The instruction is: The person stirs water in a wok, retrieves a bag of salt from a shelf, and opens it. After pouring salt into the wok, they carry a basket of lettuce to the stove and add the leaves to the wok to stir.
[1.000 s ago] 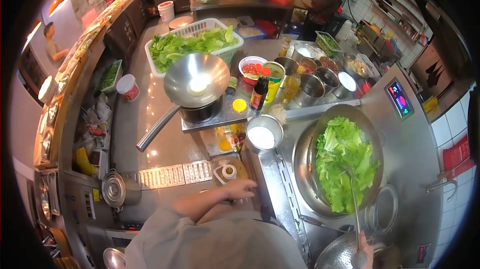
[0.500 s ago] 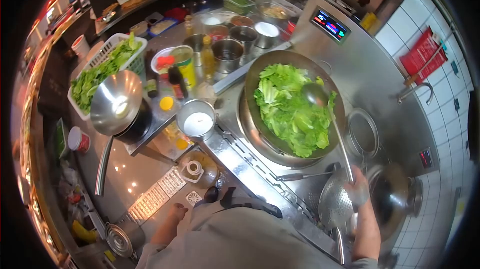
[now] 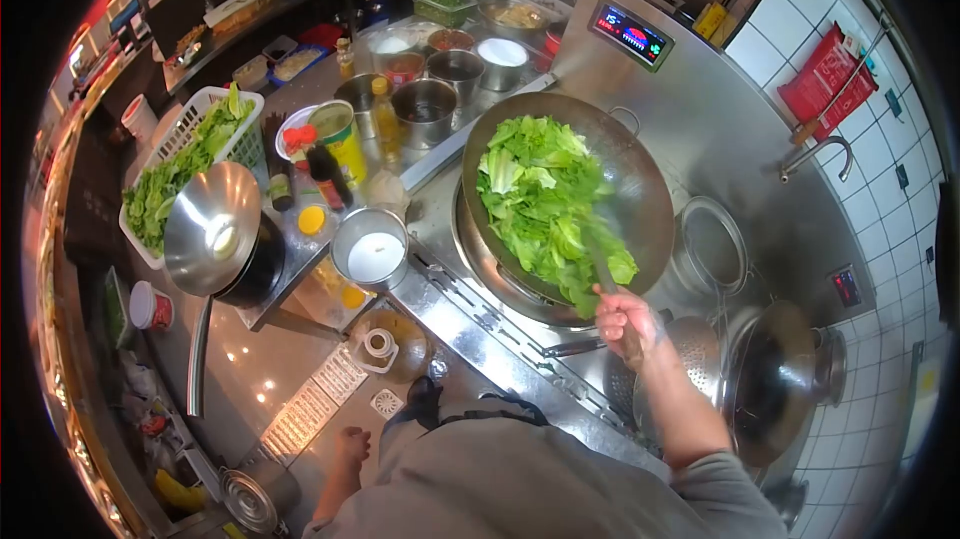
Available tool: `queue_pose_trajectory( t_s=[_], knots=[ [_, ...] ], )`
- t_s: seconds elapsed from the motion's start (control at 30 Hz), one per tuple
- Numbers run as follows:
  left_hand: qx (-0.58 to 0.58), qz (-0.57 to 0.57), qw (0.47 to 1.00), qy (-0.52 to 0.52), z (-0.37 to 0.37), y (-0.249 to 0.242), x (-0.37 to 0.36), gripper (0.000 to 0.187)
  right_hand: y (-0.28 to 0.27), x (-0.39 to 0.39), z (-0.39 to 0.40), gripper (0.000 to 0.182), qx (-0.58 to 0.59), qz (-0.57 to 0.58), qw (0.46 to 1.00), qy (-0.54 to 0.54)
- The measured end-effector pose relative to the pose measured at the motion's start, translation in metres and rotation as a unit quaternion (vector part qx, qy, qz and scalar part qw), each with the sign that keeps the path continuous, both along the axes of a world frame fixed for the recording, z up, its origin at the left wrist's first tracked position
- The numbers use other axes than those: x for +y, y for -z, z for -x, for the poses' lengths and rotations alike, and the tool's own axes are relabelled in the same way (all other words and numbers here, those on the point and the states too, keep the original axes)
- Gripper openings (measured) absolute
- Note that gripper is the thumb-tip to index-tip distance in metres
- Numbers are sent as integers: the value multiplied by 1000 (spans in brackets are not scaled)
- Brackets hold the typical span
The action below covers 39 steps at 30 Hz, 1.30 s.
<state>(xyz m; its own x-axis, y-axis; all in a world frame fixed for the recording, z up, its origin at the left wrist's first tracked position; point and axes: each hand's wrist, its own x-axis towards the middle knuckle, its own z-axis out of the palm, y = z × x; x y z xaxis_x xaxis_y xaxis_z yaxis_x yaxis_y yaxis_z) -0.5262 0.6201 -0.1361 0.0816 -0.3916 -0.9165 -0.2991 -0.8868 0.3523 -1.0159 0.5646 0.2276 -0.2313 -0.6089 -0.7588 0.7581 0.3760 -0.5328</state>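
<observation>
A large wok [image 3: 640,174] sits tilted on the stove, with chopped green lettuce [image 3: 540,194] heaped on its left side. My right hand [image 3: 628,327] is closed around a long-handled ladle [image 3: 603,267] at the wok's near edge. The ladle's shaft is blurred, and its bowl is hidden among the leaves. Down by my left side hangs my left hand [image 3: 350,447], its fingers curled with nothing visible in them. A perforated strainer [image 3: 692,354] lies below my right forearm.
Left of the stove stand a metal pot with white contents [image 3: 375,257], several sauce bottles and a pan [image 3: 212,224] resting on a black pot. A white basket [image 3: 250,147] holds leafy greens. Right of the wok are a round sieve [image 3: 712,249] and a second dark wok [image 3: 785,379].
My right hand has moved forward and left to the wok's near edge, pushing the ladle into the lettuce. The lettuce has shifted left. The whole view has shifted slightly.
</observation>
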Motion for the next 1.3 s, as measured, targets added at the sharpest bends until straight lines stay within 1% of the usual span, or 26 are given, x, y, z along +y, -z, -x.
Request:
queue_pose_trajectory(
  t_s=[0.07,0.13,0.2,0.23,0.33,0.37,0.5,0.57,0.6,0.63,0.67,0.7,0.73,0.77,0.8,0.83,0.87,0.9,0.93,0.97,1.0,1.1,1.2,1.23,1.27,1.3],
  knots=[
    [-31,-33,996,77,-5,-7,8,27,16,4,6,27,-127,90,987,41],
    [-25,-34,996,75,-9,-16,5,27,9,18,7,25,-121,111,986,16],
    [-20,-23,998,63,-12,-12,0,28,-21,34,1,26,-92,111,990,-2],
    [-16,-14,999,50,-14,-2,-1,29,-29,44,4,34,-73,120,990,-8],
    [-5,14,1000,27,-6,21,-17,31,-60,64,0,40,76,57,992,-78],
    [-2,23,999,23,-2,24,-26,32,-69,66,-2,49,93,38,991,-84],
    [22,52,996,75,27,20,-66,20,-96,72,-26,62,254,-50,955,-142],
    [32,60,993,98,41,23,-79,19,-93,75,-33,64,375,-110,892,-229],
    [29,70,991,114,47,23,-83,25,-91,79,-37,65,431,-138,850,-268],
    [27,80,988,130,53,24,-87,32,-67,98,-23,58,616,-121,685,-370],
    [24,90,985,145,56,26,-89,38,-61,109,-22,55,640,-122,652,-387],
    [23,117,973,199,55,55,-90,29,-55,112,-23,53,663,-117,618,-406],
    [15,120,965,234,57,48,-93,33,-47,108,-24,52,684,-99,577,-435],
    [1,119,959,257,64,30,-99,37,-34,107,-25,51,730,-211,437,-480],
    [-4,147,948,283,66,19,-101,42,-31,107,-19,49,726,-218,457,-465],
    [-9,190,932,309,67,20,-101,44,-28,109,-13,53,722,-225,476,-449],
    [2,129,948,290,74,-38,-116,45,-38,106,-9,57,742,-166,485,-432],
    [-36,209,929,304,73,-31,-113,44,-48,104,-4,61,758,-106,490,-417],
    [-31,136,946,293,72,-22,-116,44,-14,125,54,58,816,41,424,-390],
    [-29,125,954,273,69,1,-112,45,-31,109,39,59,809,-48,417,-411],
    [-45,136,949,281,66,-16,-111,47,-58,100,14,61,798,-143,406,-422],
    [-71,155,942,288,53,14,-89,42,-82,43,-39,70,718,-222,523,-402],
    [-70,123,934,328,40,25,-66,37,41,45,53,61,776,-96,478,-400],
    [-76,120,932,333,39,26,-61,38,39,37,19,63,828,-94,354,-424],
    [-82,116,930,338,37,27,-58,38,44,49,20,63,841,-78,336,-416],
    [-77,116,930,340,37,23,-57,38,41,59,21,63,843,-69,343,-409]
  ],
)
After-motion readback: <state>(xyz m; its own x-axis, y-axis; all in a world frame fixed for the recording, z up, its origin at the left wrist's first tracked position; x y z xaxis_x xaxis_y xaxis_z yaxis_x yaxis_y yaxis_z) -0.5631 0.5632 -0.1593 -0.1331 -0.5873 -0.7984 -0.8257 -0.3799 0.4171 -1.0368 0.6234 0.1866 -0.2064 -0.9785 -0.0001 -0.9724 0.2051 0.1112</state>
